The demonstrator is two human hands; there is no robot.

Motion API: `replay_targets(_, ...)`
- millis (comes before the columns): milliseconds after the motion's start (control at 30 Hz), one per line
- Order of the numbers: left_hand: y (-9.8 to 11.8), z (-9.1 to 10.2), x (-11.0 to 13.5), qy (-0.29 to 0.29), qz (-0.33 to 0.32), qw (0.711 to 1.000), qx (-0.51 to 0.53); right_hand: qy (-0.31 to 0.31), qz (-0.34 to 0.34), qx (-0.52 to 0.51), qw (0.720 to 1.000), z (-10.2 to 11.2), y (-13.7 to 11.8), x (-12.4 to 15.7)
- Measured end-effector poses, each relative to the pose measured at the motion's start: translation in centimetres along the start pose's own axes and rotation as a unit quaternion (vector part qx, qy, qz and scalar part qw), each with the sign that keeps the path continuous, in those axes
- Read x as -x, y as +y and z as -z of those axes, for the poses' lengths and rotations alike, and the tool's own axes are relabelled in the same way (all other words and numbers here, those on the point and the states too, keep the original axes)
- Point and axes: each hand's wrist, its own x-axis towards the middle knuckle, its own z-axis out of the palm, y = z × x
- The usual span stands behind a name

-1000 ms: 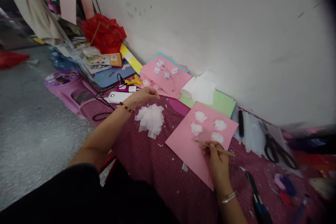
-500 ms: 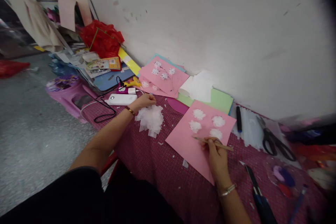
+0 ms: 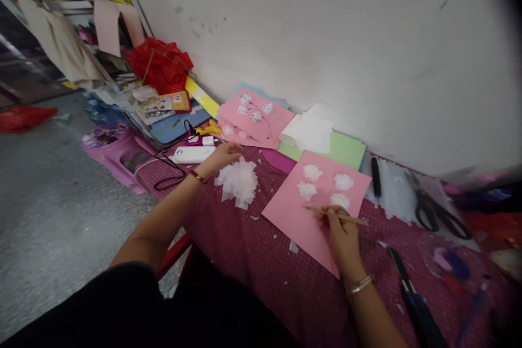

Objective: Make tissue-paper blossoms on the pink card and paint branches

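Note:
My right hand (image 3: 340, 231) grips a slim wooden pencil (image 3: 354, 219), its pointed tip to the left, over a pink sheet of paper (image 3: 293, 215). Several fluffy white paper tufts lie on this sheet, among them one tuft (image 3: 312, 172) near its upper corner; the one nearest my right hand is partly covered by it. My left hand (image 3: 228, 155) hovers at the upper edge of a loose pile of thin white paper squares (image 3: 238, 182). Its fingers are loosely bent and a little apart from the thumb, with nothing visible between them.
Pink sheets with white flowers (image 3: 256, 111) lie against the wall. Left of the pile are a white power bank (image 3: 193, 154), a black cord and a yellow glue gun (image 3: 210, 128). To the right lie scissors (image 3: 442, 215), a black marker (image 3: 376, 176), glue sticks and a utility knife (image 3: 411, 296).
My left hand's fingers have loosened from a closed pinch above the pile. My right hand keeps the pencil in nearly the same place on the sheet. The view has shifted slightly.

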Motion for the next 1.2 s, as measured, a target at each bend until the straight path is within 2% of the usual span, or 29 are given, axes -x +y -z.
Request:
replay_targets(100, -1.0, -0.2, -0.7, 0.024, -0.002, 0.999, -0.043, -0.005, 0.003, -0.002, 1.000, 0.0, 0.3, 0.0)
replay_targets(167, -0.7, 0.0, -0.9, 0.037, -0.007, 0.999, -0.038, -0.007, 0.001, -0.010, 1.000, 0.0, 0.5, 0.0)
replay_targets(300, 1.8, 0.9, -0.3, 0.045, -0.023, 0.999, 0.006, -0.007, -0.003, -0.026, 1.000, -0.1, 0.4, -0.1)
replay_targets(400, 3.5, 0.4, 0.5, -0.008, -0.030, 0.998, 0.046, -0.004, -0.010, -0.033, 0.999, -0.1, 0.3, -0.1)
replay_targets(500, 4.3, -1.4, 0.7, -0.068, -0.021, 0.997, -0.007, 0.000, -0.016, -0.044, 0.999, -0.2, 0.1, -0.1)
replay_targets(600, 4.7, -3.0, 0.6, -0.069, -0.020, 0.996, -0.049, -0.004, -0.017, -0.060, 0.998, -0.4, -0.2, -0.1)
replay_targets(667, 5.1, -3.6, 0.7, -0.092, -0.020, 0.995, -0.029, -0.006, -0.014, -0.061, 0.998, -0.5, -0.4, -0.2)
replay_targets(800, 6.2, -5.0, 1.8, -0.198, 0.010, 0.976, 0.094, 0.003, -0.010, -0.064, 0.998, -0.6, -0.6, -0.3)
replay_targets(900, 6.8, -6.9, 2.5, -0.233, 0.010, 0.959, 0.160, 0.008, -0.011, -0.086, 0.996, -0.6, -0.7, -0.3)
replay_targets(1067, 7.5, -10.6, 2.1, -0.289, -0.022, 0.945, 0.153, 0.033, -0.007, -0.107, 0.994, -0.3, -0.8, -0.4)
replay_targets(1200, 7.4, -13.4, 1.8, -0.304, -0.050, 0.943, 0.130, 0.043, 0.005, -0.128, 0.991, -0.3, -1.6, -0.4)
